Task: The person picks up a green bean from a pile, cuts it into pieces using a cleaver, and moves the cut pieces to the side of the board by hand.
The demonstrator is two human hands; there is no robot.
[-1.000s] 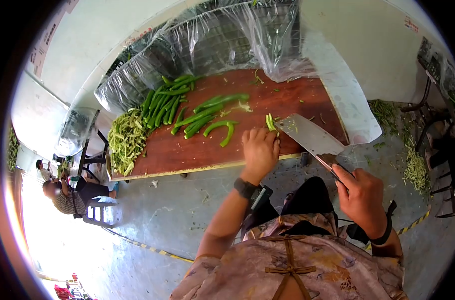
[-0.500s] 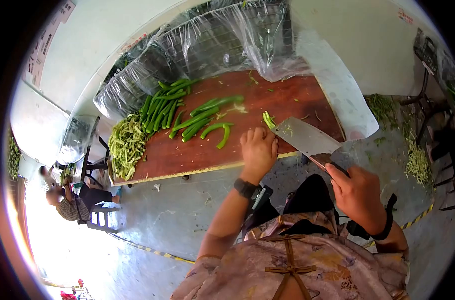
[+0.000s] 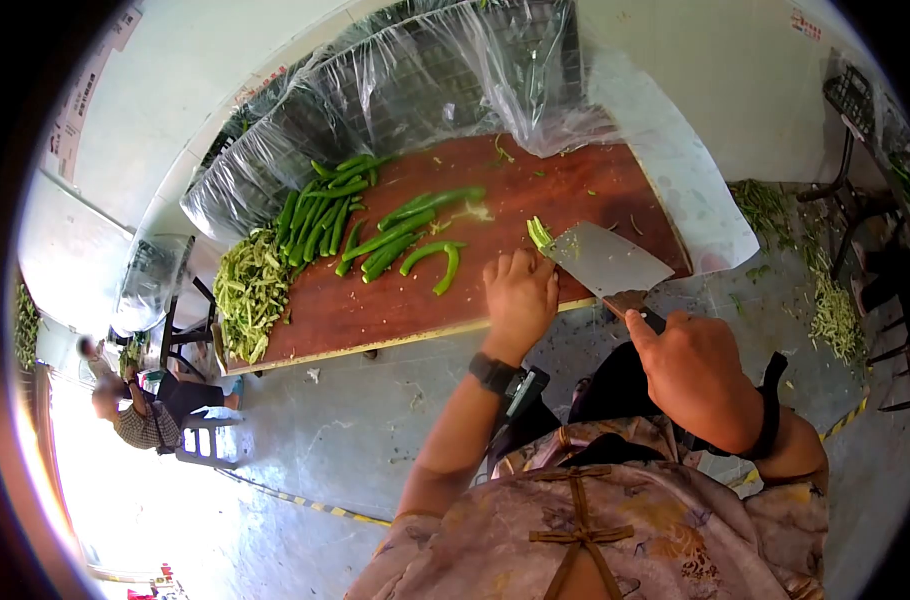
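Plenty of sliced green pieces [image 3: 253,298] heap up far left, whole peppers [image 3: 317,218] beside them on the table [image 3: 375,318]; then the left hand [image 3: 520,290], fingers bent, its grip hidden from view, cut pepper [image 3: 539,235] poking just past the fingertips; cleaver [image 3: 607,258] right up close, right hand [image 3: 697,375] wrapped round its handle [image 3: 630,302]: if that pepper rolls, a fingertip could get nicked!

The left hand [image 3: 522,298] is palm down, its fingers [image 3: 504,272] bent and close together, its forearm [image 3: 453,432] slanting forward. The right hand [image 3: 697,380] is closed in a grip, 1 digit extended forward, its forearm [image 3: 795,452] angled inward. The 2 hands are apart.
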